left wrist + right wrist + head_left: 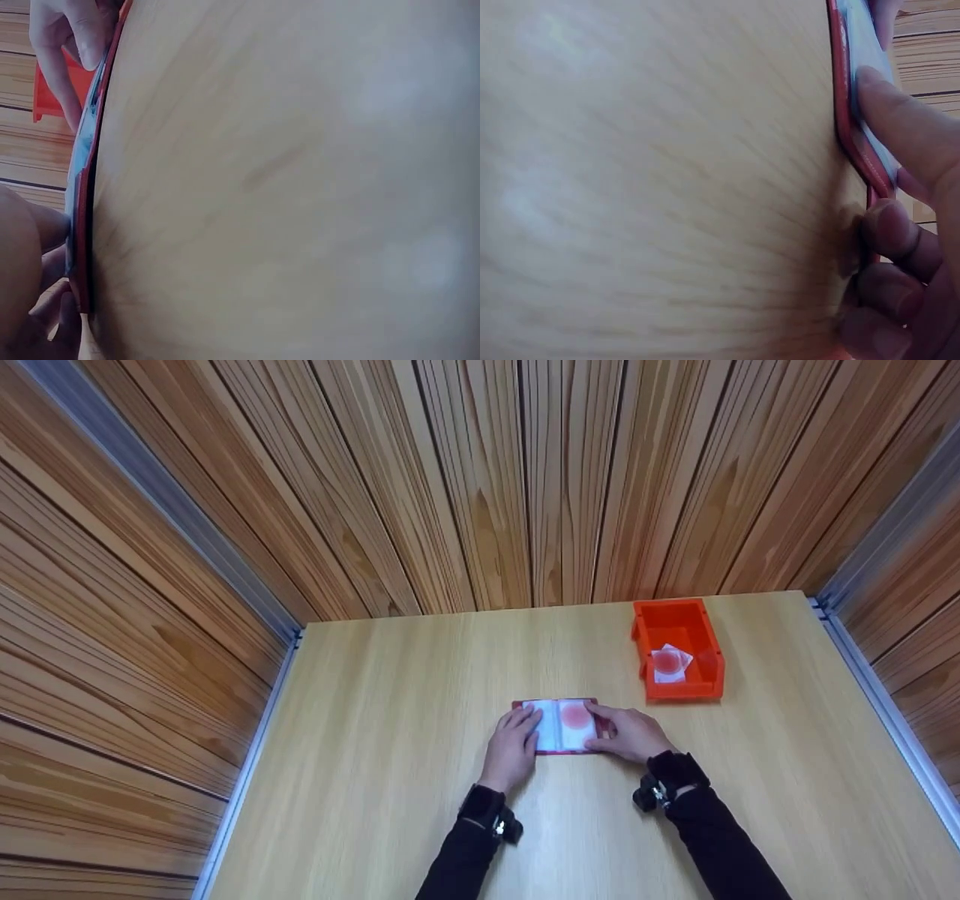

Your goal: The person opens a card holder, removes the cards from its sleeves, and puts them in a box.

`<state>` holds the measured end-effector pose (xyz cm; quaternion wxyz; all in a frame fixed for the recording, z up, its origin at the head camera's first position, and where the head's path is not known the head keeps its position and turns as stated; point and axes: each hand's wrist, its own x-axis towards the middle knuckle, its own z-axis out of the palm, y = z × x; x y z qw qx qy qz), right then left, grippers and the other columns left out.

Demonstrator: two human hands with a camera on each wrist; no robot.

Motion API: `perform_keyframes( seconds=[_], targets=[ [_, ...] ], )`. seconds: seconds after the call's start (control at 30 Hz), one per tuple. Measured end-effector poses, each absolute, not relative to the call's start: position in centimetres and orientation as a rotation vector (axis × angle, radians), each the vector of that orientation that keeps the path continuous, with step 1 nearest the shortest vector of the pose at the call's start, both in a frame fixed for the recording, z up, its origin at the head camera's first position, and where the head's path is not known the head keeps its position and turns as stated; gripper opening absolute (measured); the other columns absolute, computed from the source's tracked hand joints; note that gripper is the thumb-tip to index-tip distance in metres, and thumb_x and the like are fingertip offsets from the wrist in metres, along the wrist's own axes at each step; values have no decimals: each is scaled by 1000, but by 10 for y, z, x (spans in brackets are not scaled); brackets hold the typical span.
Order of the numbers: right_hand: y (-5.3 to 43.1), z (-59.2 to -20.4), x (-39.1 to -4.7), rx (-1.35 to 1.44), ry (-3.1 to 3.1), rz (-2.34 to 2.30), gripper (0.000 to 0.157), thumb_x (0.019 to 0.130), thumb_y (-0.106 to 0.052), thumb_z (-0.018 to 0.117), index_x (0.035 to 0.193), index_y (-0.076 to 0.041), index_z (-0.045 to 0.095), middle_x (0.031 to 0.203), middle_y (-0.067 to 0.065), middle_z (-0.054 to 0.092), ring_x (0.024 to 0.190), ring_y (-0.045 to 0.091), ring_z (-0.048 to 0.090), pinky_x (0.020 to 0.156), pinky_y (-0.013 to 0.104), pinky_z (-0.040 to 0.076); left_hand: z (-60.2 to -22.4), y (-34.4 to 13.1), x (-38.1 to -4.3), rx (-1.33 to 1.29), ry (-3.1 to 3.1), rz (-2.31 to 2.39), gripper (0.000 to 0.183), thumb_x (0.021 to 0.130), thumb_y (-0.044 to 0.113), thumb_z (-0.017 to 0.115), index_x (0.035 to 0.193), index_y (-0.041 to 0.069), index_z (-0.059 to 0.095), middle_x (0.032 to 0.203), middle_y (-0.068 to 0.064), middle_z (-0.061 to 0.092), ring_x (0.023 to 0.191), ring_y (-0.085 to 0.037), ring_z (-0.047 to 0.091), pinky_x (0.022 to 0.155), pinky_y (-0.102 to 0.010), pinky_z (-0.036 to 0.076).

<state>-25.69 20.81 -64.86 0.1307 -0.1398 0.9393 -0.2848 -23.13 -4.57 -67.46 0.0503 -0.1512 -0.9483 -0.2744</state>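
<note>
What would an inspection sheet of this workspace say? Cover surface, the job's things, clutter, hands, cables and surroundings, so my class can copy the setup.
Surface: pale wood-grain table.
Job's things: booklet lying open, red-covered, a red disc on its right page; orange bin beyond it to the right, holding cards, the upper one with a red disc.
Clutter: nothing seen.
Hands: left hand at the booklet's left side; right hand grips its right side, thumb on the page; each wrist wears a black device.
Cables: nothing seen.
Surroundings: wood-plank walls at back and both sides; metal rails along the edges.
</note>
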Motion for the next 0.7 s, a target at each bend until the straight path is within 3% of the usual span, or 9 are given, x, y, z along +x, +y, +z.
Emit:
perform_keyframes(
  seconds=[0.1, 0.17, 0.27, 0.4, 0.6, 0.7],
  targets=[
    [209, -649, -258, -389, 2723, -852, 82, 83, -41, 86, 153, -15, 51, 81, 8, 60, 75, 21, 49, 77, 37, 39, -669, -39, -232, -439, -2857, -797, 36, 100, 8, 63, 135, 7, 68, 143, -11, 63, 138, -32, 53, 115, -43, 44],
    [209, -649, -258, -376, 2714, -865, 82, 83, -40, 86, 153, -16, 51, 90, 13, 65, 83, 23, 52, 80, 38, 39, -665, -33, -235, -421, -2836, -797, 31, 96, 4, 66, 126, 6, 72, 133, -11, 67, 130, -30, 57, 110, -41, 47],
    [208, -649, -258, -349, 2685, -903, 82, 82, -39, 87, 153, -18, 51, 89, 7, 61, 88, 23, 51, 79, 37, 38, -659, -24, -238, -366, -2836, -898, 23, 92, 3, 70, 114, 7, 77, 114, -9, 68, 113, -26, 59, 99, -37, 50],
    [207, -650, -259, -345, 2660, -957, 82, 81, -37, 88, 152, -17, 52, 77, 0, 40, 79, 21, 45, 74, 36, 34, -649, -14, -243, -183, -2914, -1194, 17, 93, 8, 70, 107, 7, 79, 101, -6, 65, 98, -21, 56, 88, -35, 48],
    [209, -652, -259, -339, 2689, -960, 80, 80, -36, 89, 150, -17, 55, 74, -2, 42, 79, 20, 45, 73, 35, 33, -634, -5, -253, 185, -2926, -1593, 18, 96, 19, 66, 90, 7, 78, 94, -2, 69, 95, -17, 55, 82, -30, 47],
    [210, -654, -259, -328, 2688, -961, 80, 80, -36, 89, 150, -18, 55, 74, -1, 41, 75, 20, 43, 70, 34, 32, -630, -2, -255, 312, -2952, -1637, 27, 97, 22, 65, 73, 11, 66, 80, 2, 58, 85, -16, 53, 73, -28, 43]
  ],
)
